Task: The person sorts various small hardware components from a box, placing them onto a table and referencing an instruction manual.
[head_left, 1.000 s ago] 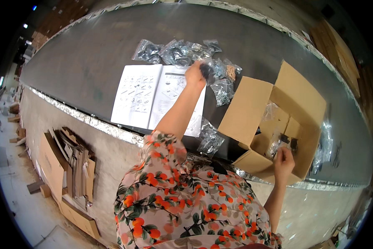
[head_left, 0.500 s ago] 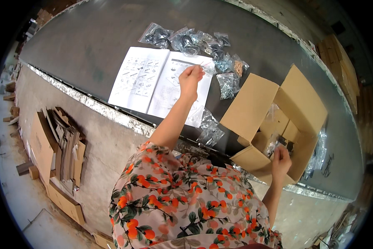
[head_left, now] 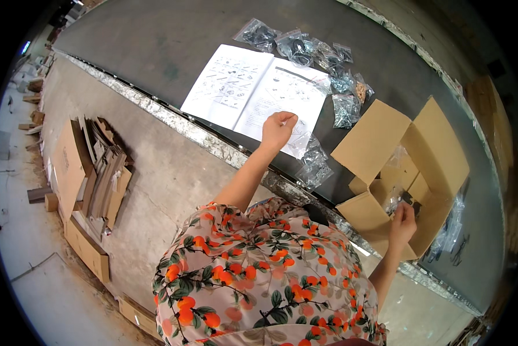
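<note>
My left hand (head_left: 278, 129) hovers over the near edge of an open white instruction booklet (head_left: 253, 92), fingers curled around a small clear plastic bag (head_left: 300, 138). My right hand (head_left: 402, 222) reaches into an open cardboard box (head_left: 438, 144) and pinches a clear bag of dark parts (head_left: 398, 199). Several clear bags of hardware (head_left: 305, 49) lie beyond the booklet. One more such bag (head_left: 315, 167) sits between booklet and box.
Everything rests on a dark grey belt-like table (head_left: 155, 40) with a worn metal front edge (head_left: 172, 118). Flattened cardboard pieces (head_left: 94, 179) lean against the concrete base at the left. More clear bags (head_left: 446, 242) lie right of the box.
My left hand has drawn back from the pile of bags across the booklet toward me. My right hand stays inside the box.
</note>
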The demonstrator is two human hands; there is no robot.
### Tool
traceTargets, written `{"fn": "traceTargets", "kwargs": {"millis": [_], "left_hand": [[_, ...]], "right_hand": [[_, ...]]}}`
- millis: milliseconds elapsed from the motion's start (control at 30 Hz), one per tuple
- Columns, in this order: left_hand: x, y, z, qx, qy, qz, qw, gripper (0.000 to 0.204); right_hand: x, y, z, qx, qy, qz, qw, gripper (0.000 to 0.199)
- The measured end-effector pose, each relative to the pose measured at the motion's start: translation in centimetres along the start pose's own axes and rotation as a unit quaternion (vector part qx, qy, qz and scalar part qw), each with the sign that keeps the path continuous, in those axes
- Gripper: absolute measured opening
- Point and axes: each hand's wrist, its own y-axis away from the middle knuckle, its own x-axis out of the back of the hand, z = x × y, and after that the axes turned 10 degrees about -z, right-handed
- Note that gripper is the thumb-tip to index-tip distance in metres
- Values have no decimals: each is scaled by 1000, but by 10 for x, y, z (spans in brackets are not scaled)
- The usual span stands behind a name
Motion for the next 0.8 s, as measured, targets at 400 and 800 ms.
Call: {"fn": "traceTargets", "kwargs": {"millis": [400, 800], "left_hand": [[56, -8, -13, -84, -424, 84, 898, 27], [62, -8, -24, -81, -462, 120, 875, 36]], "right_hand": [[0, 0, -1, 13, -2, 31, 999, 12], [3, 0, -8, 13, -5, 16, 1000, 10]]}}
